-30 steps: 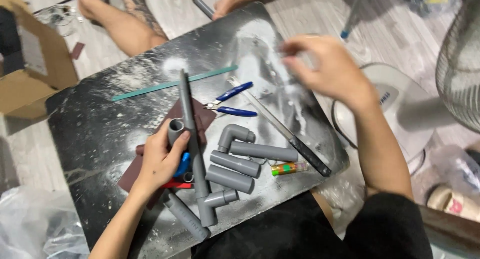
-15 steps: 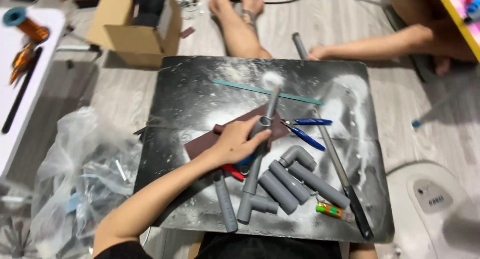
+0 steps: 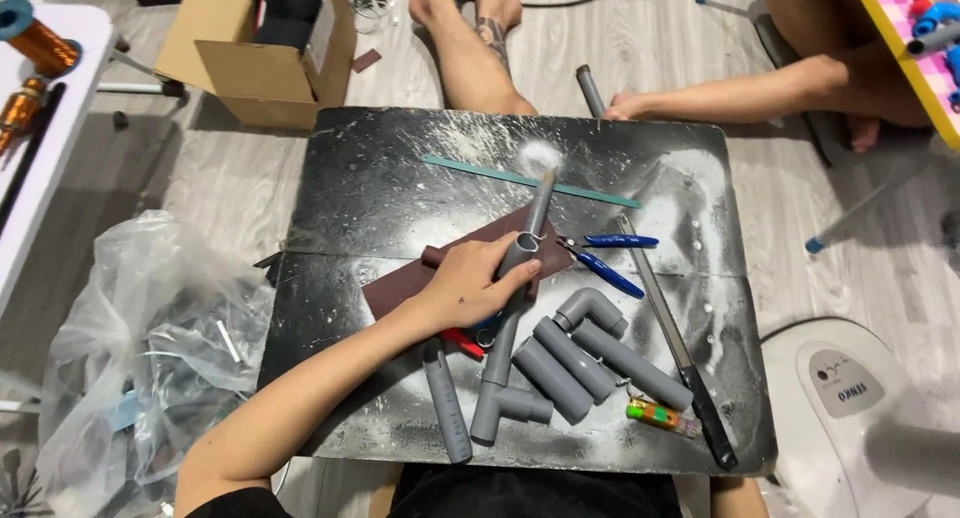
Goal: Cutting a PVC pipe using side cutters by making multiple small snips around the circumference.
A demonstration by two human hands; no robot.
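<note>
I am sitting over the black board (image 3: 400, 168), which is lying under my fingers and spreading out well beyond them on every side. My left hand (image 3: 470, 283) is resting on the long grey pipe (image 3: 520, 288), fingers (image 3: 515, 271) curling over its tee fitting and gripping it, pressing it down onto the brown sandpaper sheet (image 3: 400, 283) beneath my palm. My right hand is staying out of sight, so I cannot tell what it is doing. Just right of my fingers the loose grey pipe pieces (image 3: 580, 353) are lying side by side, and the hacksaw (image 3: 670, 338) is lying beyond them. The blue-handled pliers (image 3: 605, 258) are sitting near my fingertips, to the right. The small lighter (image 3: 655, 413) is lying below them, near the board's edge.
</note>
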